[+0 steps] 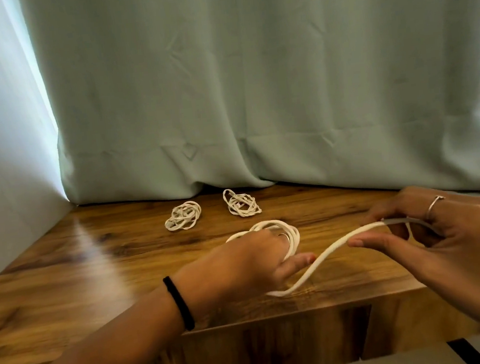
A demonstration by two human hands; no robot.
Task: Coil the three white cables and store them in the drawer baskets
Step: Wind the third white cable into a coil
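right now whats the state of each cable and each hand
left cable: coiled, lying on the table
right cable: coiled, on the table
near cable: partly coiled, tail loose
left hand: holds the near coil
right hand: pinches the tail

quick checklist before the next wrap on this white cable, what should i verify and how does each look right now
1. Left hand holds the part-wound white cable coil: ok.
2. Right hand grips the loose white cable tail: ok.
3. Tail free of knots between the hands: ok, one smooth curve dipping to the brown wooden tabletop.
4. Remaining tail length beyond the right hand: cannot tell, hidden by the fingers.
5. Two small finished white cable bundles lie apart, near the pale green curtain, away from the working cable: ok.
6. Drawer baskets ready: cannot tell, none in view.
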